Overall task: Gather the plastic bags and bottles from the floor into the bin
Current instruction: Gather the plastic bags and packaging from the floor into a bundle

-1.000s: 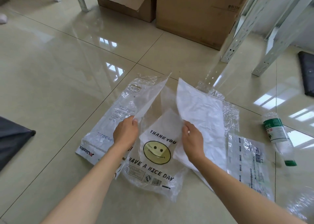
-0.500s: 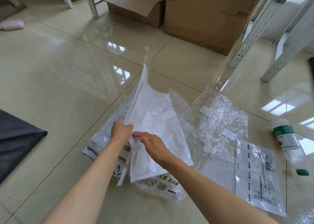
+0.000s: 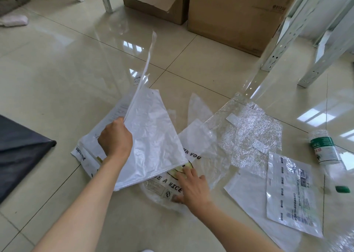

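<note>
My left hand [image 3: 115, 138] grips a stack of white plastic bags [image 3: 151, 138], lifted off the tiled floor on edge. My right hand [image 3: 191, 187] rests fingers apart on the clear smiley-face bag [image 3: 164, 186] lying flat below. A white printed bag [image 3: 86, 152] lies under my left hand. To the right lie a crinkled clear bag [image 3: 254, 135] and a clear printed pouch [image 3: 293, 198]. A crushed plastic bottle [image 3: 325, 152] with a green label lies at the far right, its green cap [image 3: 342, 189] toward me. A black bin liner [image 3: 17, 152] shows at the left edge.
Cardboard boxes [image 3: 235, 16] stand at the back. White metal shelf legs [image 3: 283, 33] rise at the right. A white cloth-like item [image 3: 14, 20] lies far left. More clear plastic [image 3: 342, 240] sits at the bottom right corner.
My right hand has let go of the white bags and dropped onto the smiley-face bag. My left hand now holds the white stack alone, swung left.
</note>
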`<state>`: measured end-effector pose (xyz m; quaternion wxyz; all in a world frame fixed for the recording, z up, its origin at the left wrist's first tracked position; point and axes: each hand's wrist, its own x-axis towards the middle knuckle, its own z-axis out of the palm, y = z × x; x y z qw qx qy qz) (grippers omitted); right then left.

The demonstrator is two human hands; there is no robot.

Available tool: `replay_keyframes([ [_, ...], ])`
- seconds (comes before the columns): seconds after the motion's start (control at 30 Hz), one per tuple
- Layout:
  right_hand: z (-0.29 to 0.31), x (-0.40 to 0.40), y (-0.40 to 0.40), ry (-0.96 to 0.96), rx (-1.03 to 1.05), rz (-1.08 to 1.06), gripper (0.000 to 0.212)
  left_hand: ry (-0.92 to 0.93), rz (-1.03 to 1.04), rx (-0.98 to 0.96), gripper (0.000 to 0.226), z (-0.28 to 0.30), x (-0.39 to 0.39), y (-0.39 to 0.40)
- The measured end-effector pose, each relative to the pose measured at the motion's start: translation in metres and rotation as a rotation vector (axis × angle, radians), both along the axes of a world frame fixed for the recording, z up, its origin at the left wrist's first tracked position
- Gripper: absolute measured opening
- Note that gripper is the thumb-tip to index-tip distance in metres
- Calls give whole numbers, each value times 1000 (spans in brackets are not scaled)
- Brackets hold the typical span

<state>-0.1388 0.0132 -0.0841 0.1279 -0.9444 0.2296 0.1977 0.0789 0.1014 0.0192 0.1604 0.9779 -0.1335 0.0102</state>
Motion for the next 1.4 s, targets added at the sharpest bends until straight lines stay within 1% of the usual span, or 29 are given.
replay_keyframes([
  [0.03,-2,1,0,-40,-29,-28,68,0,-7,14,24,-2,-1,1],
  [0.1,-5,4,-2,-171,-92,-80,43,8,-17,37,25,-5,-3,4],
  [0.17,-3,8,-9,-277,-12,-179,12,7,-26,49,27,-8,-3,6],
  [0.2,0,11,-15,-294,60,-282,6,6,-26,54,28,-8,-2,8],
  [0.23,4,14,-21,-287,148,-394,12,7,-22,59,29,-8,-1,10],
  [0.3,9,12,-36,-314,400,-617,20,7,-10,67,26,-7,2,13],
  [0.37,16,3,-50,-404,660,-800,24,5,-2,69,25,-5,5,14],
  [0.4,19,-3,-55,-445,756,-884,25,7,1,71,25,-4,6,14],
  [0.5,23,-27,-68,-589,978,-1198,22,0,3,79,27,-3,8,14],
  [0.57,22,-42,-73,-675,1223,-1408,20,-14,8,78,31,-3,11,16],
  [0.6,17,-49,-74,-712,1296,-1491,20,-22,12,80,34,-3,12,18],
  [0.63,15,-54,-75,-751,1297,-1553,21,-33,18,84,37,-3,14,19],
  [0.67,13,-54,-75,-788,1243,-1615,23,-42,19,90,40,-3,14,19],
  [0.73,21,-46,-73,-839,1154,-1590,30,-54,1,96,43,-1,13,17],
  [0.8,45,-25,-66,-872,1016,-1396,30,-57,-43,92,41,0,7,12],
  [0.83,61,-13,-60,-911,951,-1319,24,-55,-60,96,40,1,4,9],
  [0.87,78,0,-53,-964,918,-1254,20,-44,-71,102,38,2,2,6],
  [0.93,101,22,-37,-1079,869,-1072,25,-6,-77,88,32,5,1,0],
  [0.97,108,34,-29,-1100,869,-983,26,21,-72,58,28,6,1,-2],
  [1.03,103,51,-14,-1023,848,-840,26,88,-61,-38,29,7,2,-5],
  [1.13,95,73,3,-800,721,-647,37,220,-39,-203,36,9,2,-8],
  [1.23,89,90,16,-665,745,-517,43,328,-58,-365,49,12,-1,-11],
  [1.33,82,102,23,-623,796,-475,47,412,-48,-506,47,9,-1,-13],
  [1.4,80,110,24,-650,796,-472,49,452,-65,-532,42,4,0,-10],
])
